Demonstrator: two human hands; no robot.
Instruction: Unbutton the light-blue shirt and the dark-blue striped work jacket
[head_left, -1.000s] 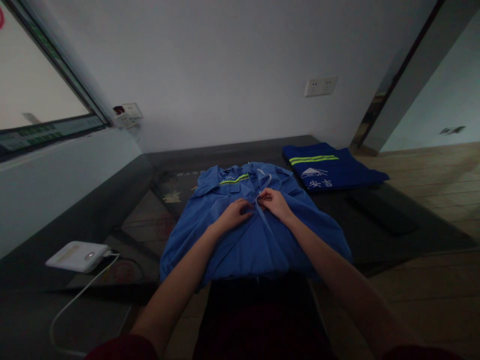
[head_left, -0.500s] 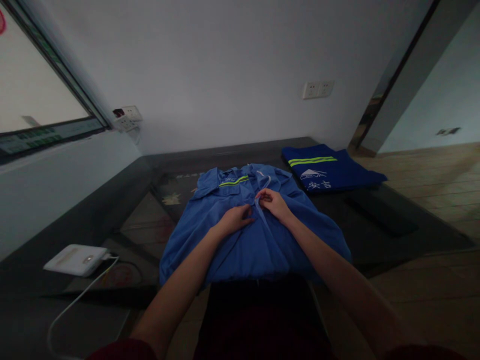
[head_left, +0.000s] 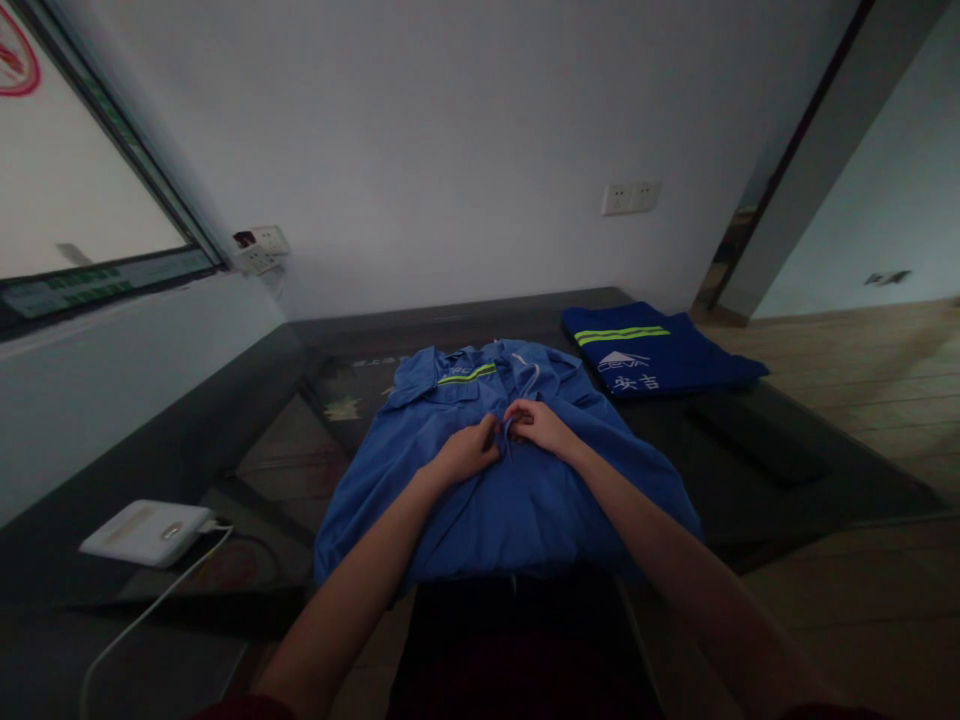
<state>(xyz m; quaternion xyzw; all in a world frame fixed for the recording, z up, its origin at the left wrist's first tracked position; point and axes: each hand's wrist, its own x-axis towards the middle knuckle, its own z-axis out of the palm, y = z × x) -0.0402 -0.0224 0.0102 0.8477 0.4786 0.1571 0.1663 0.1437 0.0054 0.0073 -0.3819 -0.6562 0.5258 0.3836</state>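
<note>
A light blue work jacket (head_left: 540,510) with a yellow-green reflective strip lies spread on the dark table, its collar toward the wall. At the middle of its front opening, my left hand (head_left: 471,450) pinches one edge of the jacket. Close beside it, my right hand (head_left: 538,425) pinches the other front edge, a fold of cloth showing between thumb and fingers. The two hands almost meet. Whatever fastening lies between the fingertips is too small and dark to make out.
Folded dark blue clothing (head_left: 652,350) with reflective stripes and white lettering lies at the back right. In front of it is a dark flat object (head_left: 754,440). A white power bank (head_left: 150,532) with a cable rests on the table (head_left: 247,400) at the left.
My right hand has moved slightly left, and my left hand has closed its fingers on the jacket's edge. The hands are nearer each other. The view has tilted a little upward.
</note>
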